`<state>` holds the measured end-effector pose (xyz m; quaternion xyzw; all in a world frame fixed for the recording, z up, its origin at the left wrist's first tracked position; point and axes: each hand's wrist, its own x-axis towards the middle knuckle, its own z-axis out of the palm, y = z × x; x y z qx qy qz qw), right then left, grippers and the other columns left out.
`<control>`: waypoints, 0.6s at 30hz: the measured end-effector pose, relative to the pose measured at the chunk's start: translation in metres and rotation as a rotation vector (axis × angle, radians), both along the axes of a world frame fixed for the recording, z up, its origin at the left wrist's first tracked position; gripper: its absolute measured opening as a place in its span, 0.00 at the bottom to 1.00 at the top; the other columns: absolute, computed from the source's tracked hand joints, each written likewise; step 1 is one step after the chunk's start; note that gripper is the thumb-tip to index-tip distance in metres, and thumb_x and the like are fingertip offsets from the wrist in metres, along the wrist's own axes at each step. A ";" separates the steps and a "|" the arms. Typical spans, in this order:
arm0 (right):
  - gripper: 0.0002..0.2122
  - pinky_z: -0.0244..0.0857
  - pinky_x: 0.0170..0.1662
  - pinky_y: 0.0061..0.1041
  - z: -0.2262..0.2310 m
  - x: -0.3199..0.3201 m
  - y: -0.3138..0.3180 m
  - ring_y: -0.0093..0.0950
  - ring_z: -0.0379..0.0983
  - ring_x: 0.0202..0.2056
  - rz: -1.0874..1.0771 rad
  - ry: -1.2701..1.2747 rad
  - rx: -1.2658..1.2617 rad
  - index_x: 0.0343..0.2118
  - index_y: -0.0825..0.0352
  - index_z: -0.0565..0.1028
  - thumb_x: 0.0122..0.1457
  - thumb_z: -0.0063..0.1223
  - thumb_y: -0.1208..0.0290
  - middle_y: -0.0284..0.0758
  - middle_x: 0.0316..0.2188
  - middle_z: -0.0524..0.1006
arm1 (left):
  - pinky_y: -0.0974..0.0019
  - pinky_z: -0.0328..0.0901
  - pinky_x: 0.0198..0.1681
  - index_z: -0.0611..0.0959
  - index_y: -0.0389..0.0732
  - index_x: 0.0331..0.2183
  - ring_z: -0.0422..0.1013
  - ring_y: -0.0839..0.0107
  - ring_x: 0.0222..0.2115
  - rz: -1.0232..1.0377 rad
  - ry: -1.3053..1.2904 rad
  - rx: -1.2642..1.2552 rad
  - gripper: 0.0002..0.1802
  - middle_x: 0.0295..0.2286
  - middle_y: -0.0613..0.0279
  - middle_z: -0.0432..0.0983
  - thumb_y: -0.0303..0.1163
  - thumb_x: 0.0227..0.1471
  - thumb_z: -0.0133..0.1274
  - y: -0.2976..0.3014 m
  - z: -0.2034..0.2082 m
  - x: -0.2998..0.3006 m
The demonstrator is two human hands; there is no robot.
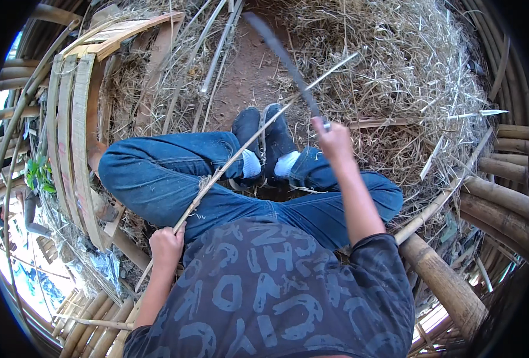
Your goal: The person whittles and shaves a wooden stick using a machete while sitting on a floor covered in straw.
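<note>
My left hand [167, 246] is closed round the lower part of a long thin stick [240, 152], near my left hip. The stick slants up across my lap and over my shoes, and its pale far end lies over the straw at the upper right. Shreds of fibre cling to it above my left thigh. My right hand [335, 142], over my right shin, grips the handle of a machete [279, 51]. The long dark blade points up and to the left, slightly blurred, and crosses the stick near its far part; whether they touch I cannot tell.
Dry straw [389, 65] covers much of the ground, around a bare earth patch [237, 74]. A slatted wooden frame [76, 137] stands at the left. Thick bamboo poles [443, 283] lie at the lower right, and a split stick [434, 158] rests on the straw.
</note>
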<state>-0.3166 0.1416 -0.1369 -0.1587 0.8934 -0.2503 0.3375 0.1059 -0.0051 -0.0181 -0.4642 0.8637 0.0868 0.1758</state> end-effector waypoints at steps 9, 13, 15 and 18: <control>0.35 0.69 0.29 0.42 -0.007 0.062 -0.031 0.45 0.77 0.26 0.422 0.278 -0.153 0.21 0.67 0.76 0.48 0.45 0.30 0.46 0.19 0.77 | 0.45 0.62 0.23 0.75 0.29 0.11 0.68 0.38 0.18 0.094 0.034 0.118 0.32 0.13 0.36 0.67 0.46 0.55 0.52 -0.006 0.006 -0.009; 0.37 0.69 0.28 0.41 -0.016 0.026 -0.025 0.43 0.77 0.25 0.541 0.429 -0.023 0.22 0.66 0.76 0.45 0.44 0.26 0.44 0.18 0.77 | 0.48 0.65 0.22 0.76 0.32 0.11 0.70 0.42 0.16 0.072 0.011 0.085 0.33 0.13 0.39 0.69 0.50 0.54 0.52 -0.006 0.008 -0.010; 0.38 0.70 0.28 0.41 -0.025 0.014 -0.018 0.42 0.78 0.25 0.601 0.491 0.029 0.23 0.65 0.76 0.44 0.42 0.24 0.44 0.18 0.77 | 0.49 0.66 0.22 0.77 0.32 0.11 0.71 0.43 0.17 0.061 -0.005 0.087 0.33 0.13 0.39 0.70 0.51 0.55 0.51 -0.007 0.006 -0.008; 0.36 0.69 0.29 0.41 -0.037 0.001 -0.001 0.43 0.78 0.26 0.553 0.504 0.065 0.24 0.64 0.76 0.44 0.43 0.25 0.44 0.20 0.78 | 0.50 0.66 0.22 0.77 0.31 0.12 0.71 0.43 0.17 0.052 0.024 0.076 0.33 0.13 0.39 0.70 0.51 0.54 0.51 -0.007 0.002 -0.004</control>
